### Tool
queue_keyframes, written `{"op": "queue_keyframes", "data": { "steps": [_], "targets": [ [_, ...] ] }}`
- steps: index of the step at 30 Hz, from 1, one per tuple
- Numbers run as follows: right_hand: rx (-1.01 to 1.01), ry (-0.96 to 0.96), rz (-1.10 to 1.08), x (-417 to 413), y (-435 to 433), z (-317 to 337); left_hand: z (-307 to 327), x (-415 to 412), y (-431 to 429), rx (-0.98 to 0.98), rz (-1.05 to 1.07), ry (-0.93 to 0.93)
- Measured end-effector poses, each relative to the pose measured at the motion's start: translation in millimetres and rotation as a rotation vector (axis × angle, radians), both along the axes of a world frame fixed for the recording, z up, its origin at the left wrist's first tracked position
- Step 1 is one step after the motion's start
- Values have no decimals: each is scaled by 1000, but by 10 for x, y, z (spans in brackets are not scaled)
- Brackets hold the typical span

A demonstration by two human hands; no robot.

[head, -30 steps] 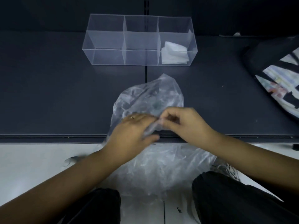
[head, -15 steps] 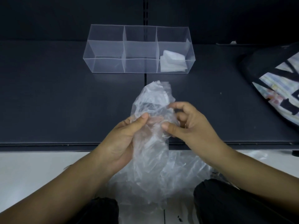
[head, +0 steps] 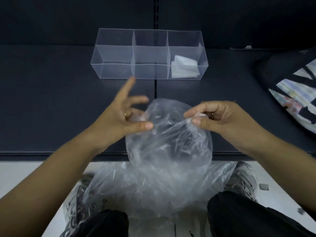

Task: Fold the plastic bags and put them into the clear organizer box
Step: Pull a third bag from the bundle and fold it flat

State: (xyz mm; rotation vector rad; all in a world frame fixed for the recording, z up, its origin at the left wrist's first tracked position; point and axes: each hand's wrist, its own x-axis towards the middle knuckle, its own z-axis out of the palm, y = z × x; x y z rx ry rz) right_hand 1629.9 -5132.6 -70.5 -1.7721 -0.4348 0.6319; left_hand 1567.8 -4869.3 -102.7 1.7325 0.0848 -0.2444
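Folded bags (head: 185,66) already in right compartment of far organizer box (head: 116,53). Plastic bag (head: 171,142) unfolded, puffed up, over near edge of shelf (head: 51,100). Right hand (head: 227,120) pinches its rim; left hand (head: 116,124) pinches opposite rim, forefinger splayed. Loose pile (head: 153,189) waits nearest. Most folding still ahead, looks like.

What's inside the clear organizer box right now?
The clear organizer box has three compartments. Only the right one holds anything: a stack of folded plastic bags. The left and middle look empty. How many bags are stacked cannot be told, since they overlap.

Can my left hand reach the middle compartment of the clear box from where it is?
Probably yes: the left hand sits just before the organizer box, its top open, nothing between them, though it seems to pinch the plastic bag.
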Motion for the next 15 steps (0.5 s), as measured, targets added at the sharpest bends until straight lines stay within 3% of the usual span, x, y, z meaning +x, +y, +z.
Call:
{"op": "queue_keyframes", "data": {
  "steps": [2,8,13,15],
  "targets": [
    [42,40,-15,54,-40,15,1,4,-27,-47,-67,30],
    [-72,31,-197,216,-240,-53,-54,-150,32,131,64,16],
    [-31,31,-217,175,-182,-91,59,-202,-176,87,-184,17],
    [-15,43,-229,170,-172,-101,34,-199,-269,142,-144,45]
  ]
}}
